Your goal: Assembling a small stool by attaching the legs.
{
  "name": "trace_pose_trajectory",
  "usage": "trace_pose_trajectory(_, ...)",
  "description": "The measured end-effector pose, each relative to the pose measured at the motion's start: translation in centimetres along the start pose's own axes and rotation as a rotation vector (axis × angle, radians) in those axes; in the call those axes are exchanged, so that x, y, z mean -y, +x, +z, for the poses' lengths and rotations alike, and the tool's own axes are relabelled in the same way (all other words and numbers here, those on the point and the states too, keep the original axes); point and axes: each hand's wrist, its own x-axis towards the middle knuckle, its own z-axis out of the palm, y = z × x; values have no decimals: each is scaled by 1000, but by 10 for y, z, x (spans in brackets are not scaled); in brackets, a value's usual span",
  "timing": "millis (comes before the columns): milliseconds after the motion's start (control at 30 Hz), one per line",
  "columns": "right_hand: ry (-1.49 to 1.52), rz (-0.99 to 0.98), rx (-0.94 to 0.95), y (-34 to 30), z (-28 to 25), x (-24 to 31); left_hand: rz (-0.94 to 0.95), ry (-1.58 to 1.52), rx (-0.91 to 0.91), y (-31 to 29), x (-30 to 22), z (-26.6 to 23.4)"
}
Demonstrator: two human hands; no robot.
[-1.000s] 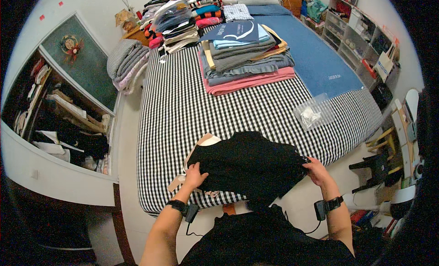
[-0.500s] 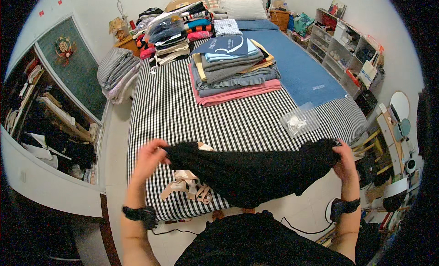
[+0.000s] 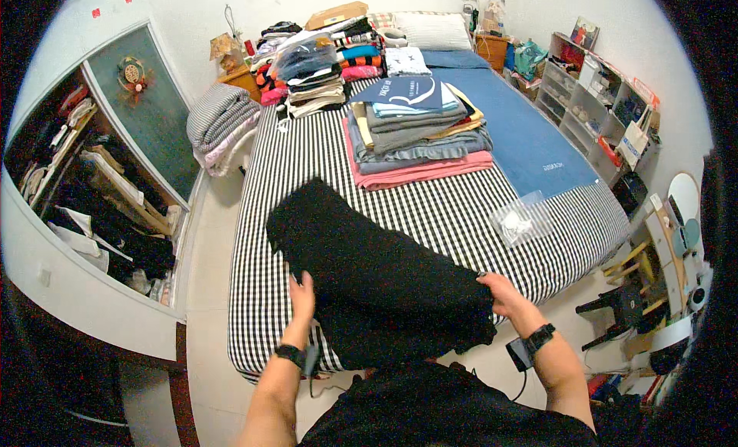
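A black cloth garment (image 3: pixel 384 278) lies spread slantwise over the near part of the bed, its far left end flat on the checked cover. Its near edge hangs over the bed's front edge close to my body. My right hand (image 3: pixel 506 297) pinches the garment's right corner between thumb and fingers. Beside the garment's left edge is my left hand (image 3: pixel 302 297), its thumb and fingers apart, touching or just next to the cloth. The garment's exact kind cannot be made out.
The bed (image 3: pixel 257 293) has a black-and-white checked cover. Beyond the garment stands a stack of folded clothes (image 3: pixel 419 136); more clothing piles (image 3: pixel 319 78) lie farther back. A clear plastic bag (image 3: pixel 523 219) rests at right. A black stool (image 3: pixel 615 312) stands off the bed's right side.
The black garment was stretched between both raised hands; now it is laid down on the bed, covering the beige ribbons. My left hand has let go of its corner. Both hands came closer together.
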Motion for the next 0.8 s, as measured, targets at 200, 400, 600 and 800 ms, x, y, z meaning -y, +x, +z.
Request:
trace_pose_trajectory(200, -440, -47, 40, 52, -50, -37, 239, 533, 105, -73, 51, 2)
trace_pose_trajectory(400, -1095, -242, 36, 53, -39, -23, 95, 358, 153, -58, 5, -15)
trace_pose_trajectory(600, -863, -218, 20, 91, -73, -38, 45, 149, 149, -59, 13, -25)
trace_pose_trajectory(800, -383, -243, 14, 76, -63, -26, -38, 365, 229, -67, 3, -30)
